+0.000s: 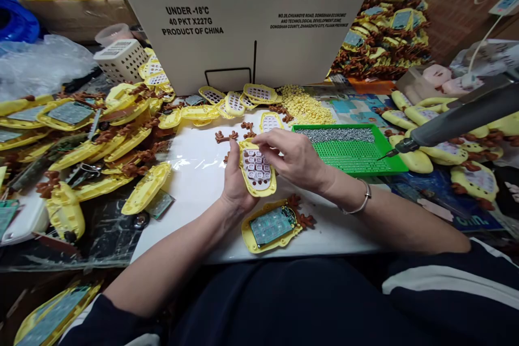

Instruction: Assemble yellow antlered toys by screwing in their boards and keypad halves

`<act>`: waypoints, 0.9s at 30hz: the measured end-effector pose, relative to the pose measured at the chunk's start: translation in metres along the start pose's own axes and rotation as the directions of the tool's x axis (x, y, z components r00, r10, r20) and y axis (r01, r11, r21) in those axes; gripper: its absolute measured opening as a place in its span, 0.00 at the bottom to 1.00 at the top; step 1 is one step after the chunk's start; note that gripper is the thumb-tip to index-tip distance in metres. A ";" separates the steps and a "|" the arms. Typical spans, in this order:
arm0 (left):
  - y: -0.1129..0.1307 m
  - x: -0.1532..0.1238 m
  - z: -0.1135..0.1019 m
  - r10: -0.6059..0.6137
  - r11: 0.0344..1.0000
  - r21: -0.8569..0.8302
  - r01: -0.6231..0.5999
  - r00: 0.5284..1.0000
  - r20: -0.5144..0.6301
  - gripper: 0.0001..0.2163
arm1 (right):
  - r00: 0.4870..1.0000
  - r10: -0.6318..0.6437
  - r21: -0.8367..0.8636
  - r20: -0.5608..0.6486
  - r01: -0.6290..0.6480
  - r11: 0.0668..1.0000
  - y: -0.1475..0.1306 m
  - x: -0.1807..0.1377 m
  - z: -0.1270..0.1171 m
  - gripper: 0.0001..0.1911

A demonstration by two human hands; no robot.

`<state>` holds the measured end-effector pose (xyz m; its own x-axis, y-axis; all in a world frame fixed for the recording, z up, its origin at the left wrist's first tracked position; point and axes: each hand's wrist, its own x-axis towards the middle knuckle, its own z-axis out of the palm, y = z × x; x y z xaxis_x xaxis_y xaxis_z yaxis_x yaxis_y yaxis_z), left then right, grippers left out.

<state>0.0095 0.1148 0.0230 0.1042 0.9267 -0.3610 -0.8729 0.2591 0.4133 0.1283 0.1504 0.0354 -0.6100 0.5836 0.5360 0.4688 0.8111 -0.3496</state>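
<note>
My left hand (pixel 237 181) is closed around a yellow plastic toy shell (pixel 259 190), thumb along its left edge. A white keypad (pixel 256 166) with rows of buttons sits inside that shell. Over the shell's top right edge, the fingers of my right hand (pixel 295 159) are bent and pressed together; whatever they pinch is too small or hidden. Just below lies another yellow shell half (pixel 247 240) with a green circuit board (pixel 271 224) in it and brown antler pieces (pixel 304 216) at its right end. More brown antler pieces (pixel 227 137) lie beyond my left thumb.
A green tray (pixel 344 157) of small metal screws stands to the right, below a hanging electric screwdriver (pixel 454 113). Small yellow parts (pixel 306 105) are heaped behind. Yellow shells (pixel 113 140) pile up at left; assembled toys (pixel 438 146) lie at right. A white carton (pixel 247 11) blocks the back.
</note>
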 end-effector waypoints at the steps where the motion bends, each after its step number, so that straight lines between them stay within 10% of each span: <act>1: 0.001 -0.001 0.001 -0.020 1.000 0.004 0.020 1.000 -0.001 0.25 | 0.998 -0.059 -0.007 -0.007 0.059 0.998 0.000 -0.003 0.000 0.13; 6: 0.002 -0.004 0.002 -0.053 0.999 0.008 0.052 0.999 0.013 0.26 | 0.955 -0.296 -0.185 -0.003 0.290 0.939 0.001 -0.014 0.007 0.16; 27: -0.001 -0.004 0.002 -0.016 1.000 0.004 0.016 0.999 -0.047 0.25 | 0.954 -0.295 -0.197 0.045 0.298 0.934 -0.005 -0.021 0.012 0.17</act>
<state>0.0108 0.1115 0.0263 0.0951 0.9087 -0.4065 -0.8693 0.2747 0.4109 0.1310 0.1349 0.0170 -0.7493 0.3193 0.5802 0.3817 0.9242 -0.0156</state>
